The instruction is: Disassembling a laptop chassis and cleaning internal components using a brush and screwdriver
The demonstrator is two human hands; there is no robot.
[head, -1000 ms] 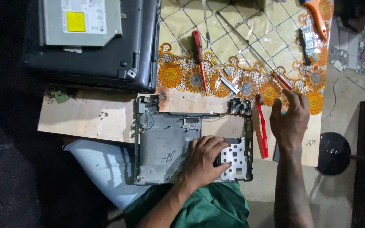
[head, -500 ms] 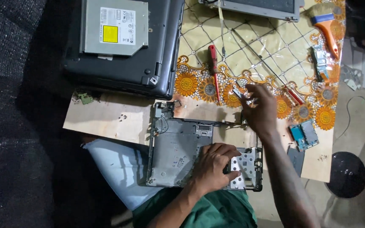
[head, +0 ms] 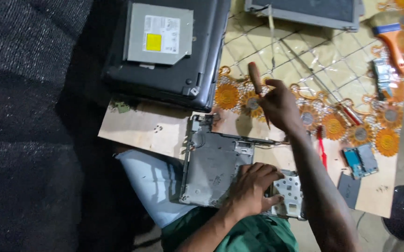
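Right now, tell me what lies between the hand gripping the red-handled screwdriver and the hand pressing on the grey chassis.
In the head view, only the grey chassis lies between the right hand and the left hand.

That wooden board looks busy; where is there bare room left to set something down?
The board's left end, between the dark laptop and the grey chassis, is bare. So is the patterned cloth below the screen panel. Around the right hand and the red screwdriver it is crowded.

Dim, uneven light; left side sinks into near-black. Brightest on the patterned cloth point(head: 304, 56), slight glare. Right hand point(head: 279, 105) motion-blurred, soft shadow beneath. Overall grainy, soft focus.
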